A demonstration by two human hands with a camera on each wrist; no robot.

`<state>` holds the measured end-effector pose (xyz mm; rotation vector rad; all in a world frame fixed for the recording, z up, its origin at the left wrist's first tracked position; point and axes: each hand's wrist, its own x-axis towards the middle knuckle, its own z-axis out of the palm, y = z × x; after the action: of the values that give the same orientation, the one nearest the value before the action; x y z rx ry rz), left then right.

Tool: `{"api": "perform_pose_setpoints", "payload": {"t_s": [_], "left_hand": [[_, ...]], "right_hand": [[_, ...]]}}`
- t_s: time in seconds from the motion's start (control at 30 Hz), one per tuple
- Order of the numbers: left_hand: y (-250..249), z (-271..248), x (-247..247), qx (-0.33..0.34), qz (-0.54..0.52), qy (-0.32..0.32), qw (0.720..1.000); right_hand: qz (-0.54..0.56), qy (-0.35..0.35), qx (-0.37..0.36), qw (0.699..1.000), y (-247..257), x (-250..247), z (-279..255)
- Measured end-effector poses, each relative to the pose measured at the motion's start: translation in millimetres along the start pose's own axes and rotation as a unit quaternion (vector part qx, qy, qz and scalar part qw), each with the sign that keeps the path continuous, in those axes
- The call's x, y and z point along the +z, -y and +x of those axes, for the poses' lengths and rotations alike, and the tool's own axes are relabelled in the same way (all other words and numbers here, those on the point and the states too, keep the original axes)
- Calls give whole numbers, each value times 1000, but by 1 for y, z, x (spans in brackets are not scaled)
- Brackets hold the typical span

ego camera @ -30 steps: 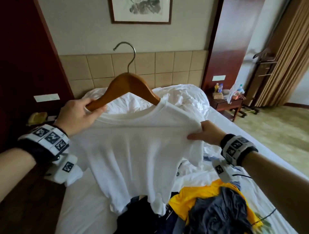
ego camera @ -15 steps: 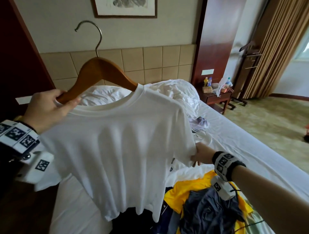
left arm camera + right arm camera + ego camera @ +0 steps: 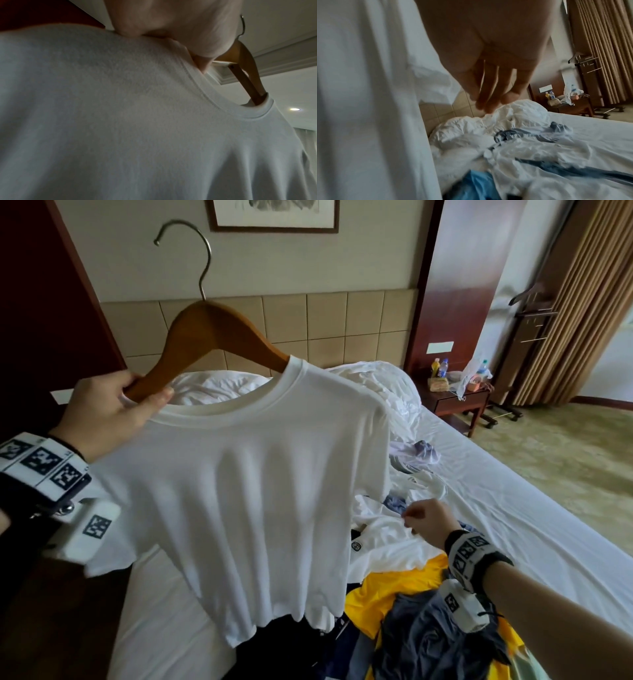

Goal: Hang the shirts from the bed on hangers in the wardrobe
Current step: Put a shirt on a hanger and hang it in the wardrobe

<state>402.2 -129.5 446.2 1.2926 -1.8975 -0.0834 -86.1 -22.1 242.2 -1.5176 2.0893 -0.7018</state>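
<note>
Head view | left grip (image 3: pixel 113 405) clasps hanger (image 3: pixel 219 337) | right grip (image 3: pixel 428 522) loose above bed (image 3: pixel 513 508)

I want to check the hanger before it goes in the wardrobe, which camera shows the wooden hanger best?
The head view: the whole wooden hanger, hook included, with the left hand gripping one arm. The left wrist view shows only part of it above the collar; the right wrist view shows none.

A framed picture (image 3: pixel 274 215) hangs at the top of the frame above a tiled headboard (image 3: pixel 342 326). At right, a wooden nightstand (image 3: pixel 455 402) carries bottles (image 3: pixel 439 368) and a plastic bag (image 3: pixel 471 374), beside tan curtains (image 3: pixel 575 302) and a patterned carpet (image 3: pixel 565 453).
</note>
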Motion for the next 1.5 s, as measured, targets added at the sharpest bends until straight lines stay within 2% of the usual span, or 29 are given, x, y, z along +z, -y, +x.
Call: {"api": "perform_pose_setpoints", "payload": {"t_s": [0.1, 0.17, 0.2, 0.27, 0.33, 0.37, 0.43, 0.53, 0.6, 0.73, 0.87, 1.0, 1.1, 1.2, 1.33, 1.43, 1.5], "left_hand": [[-4, 0, 0, 5, -1, -1, 1000], [-6, -2, 4, 11, 1, 5, 1000], [-8, -4, 8, 12, 6, 8, 1000], [-15, -5, 16, 3, 25, 17, 1000], [-26, -7, 23, -7, 42, 22, 999], [-31, -8, 27, -1, 40, 25, 999], [-36, -12, 32, 17, 17, 43, 999], [-34, -18, 37, 17, -10, 64, 998], [-33, -23, 36, 12, -22, 78, 997], [-26, -31, 22, -10, -98, 141, 985], [18, -38, 3, -81, -75, 227, 968], [65, -64, 2, -195, -69, 241, 948], [101, -92, 10, -286, 8, 290, 913], [128, -120, 20, -322, 105, 349, 874], [145, -149, 23, -342, 29, 344, 874], [152, -153, 17, -362, -39, 277, 889], [149, -152, 16, -361, -46, 236, 901]], "right_hand": [[57, -156, -23, 986, 43, -29, 6], [121, -268, -99, 951, 95, -59, 3], [135, -289, -161, 934, 123, -72, -3], [122, -245, -291, 917, 180, -86, -16], [67, -144, -355, 921, 229, -84, -25], [30, -98, -358, 928, 251, -81, -28], [-2, -47, -329, 943, 285, -73, -29], [109, 54, -288, 950, 311, -69, -23], [134, 103, -267, 949, 316, -67, -19], [147, 83, -270, 948, 318, -54, -18], [178, 70, -263, 946, 308, -55, -11], [203, 61, -239, 948, 300, -65, -7], [224, 50, -249, 941, 298, -70, -6], [225, 44, -247, 941, 298, -76, -10], [214, 41, -247, 944, 292, -83, -10], [199, 41, -247, 948, 287, -80, -10], [196, 38, -245, 949, 286, -78, -9]]}}
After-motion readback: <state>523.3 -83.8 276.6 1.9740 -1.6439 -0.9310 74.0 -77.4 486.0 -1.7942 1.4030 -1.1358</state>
